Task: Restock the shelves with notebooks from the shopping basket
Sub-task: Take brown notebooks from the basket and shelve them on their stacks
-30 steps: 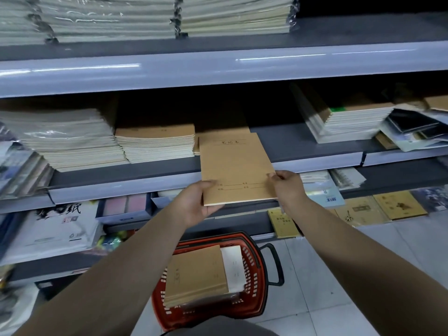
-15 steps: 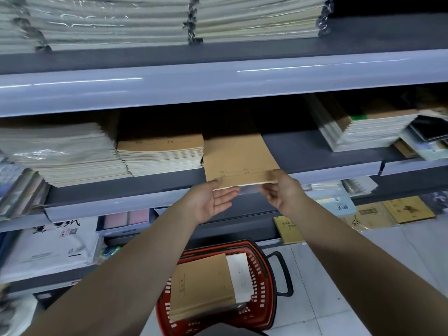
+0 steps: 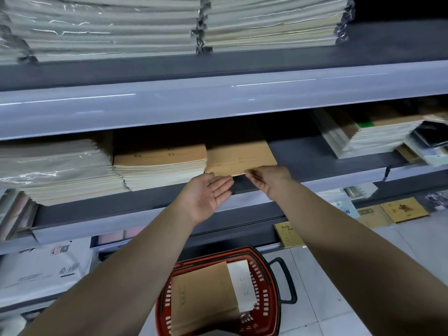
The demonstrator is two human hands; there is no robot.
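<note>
While notebook (image 3: 240,157) lies beside taller stack (image 3: 160,166), left fingers (image 3: 223,187) spread empty, right fingers (image 3: 254,175) touching its edge, grip unclear.

A pale tiled floor (image 3: 339,299) lay below. Low on the left sat white printed plastic packages (image 3: 46,270), with pink items (image 3: 116,236) just beside them. Yellow booklets (image 3: 403,209) lay flat low on the right, and a glossy black item (image 3: 434,134), blurred, rested at the far right edge.
</note>
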